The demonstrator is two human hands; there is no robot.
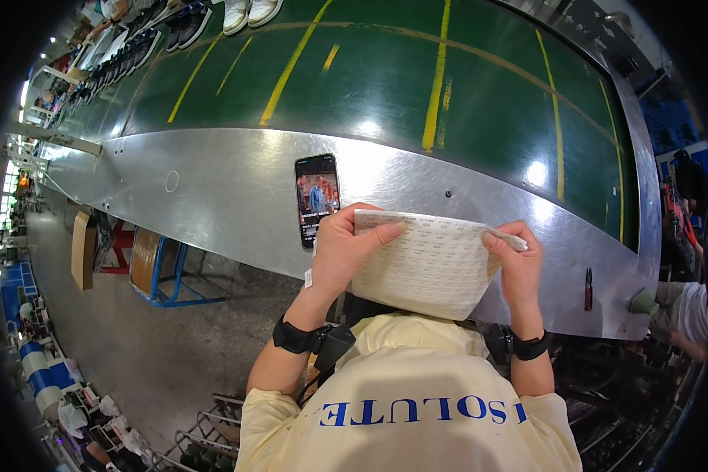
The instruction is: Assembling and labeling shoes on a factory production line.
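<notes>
A whitish sheet (425,267) covered in rows of small printed marks hangs between my hands, over the near edge of the metal table. My left hand (346,250) pinches its upper left part, thumb lying on the face of the sheet. At the upper right corner my right hand (516,256) grips the sheet, where the edge looks rolled or folded. Just beyond my left hand a phone (317,197) with a lit screen lies on the metal surface. Each of my wrists wears a black strap.
Beyond the metal table edge (228,181) runs a green conveyor belt (362,71) with yellow lines. Several shoes (248,14) stand at its far left. A dark, slim tool (588,289) lies on the right. A blue-framed stool (161,267) stands lower left; another person (684,311) is at far right.
</notes>
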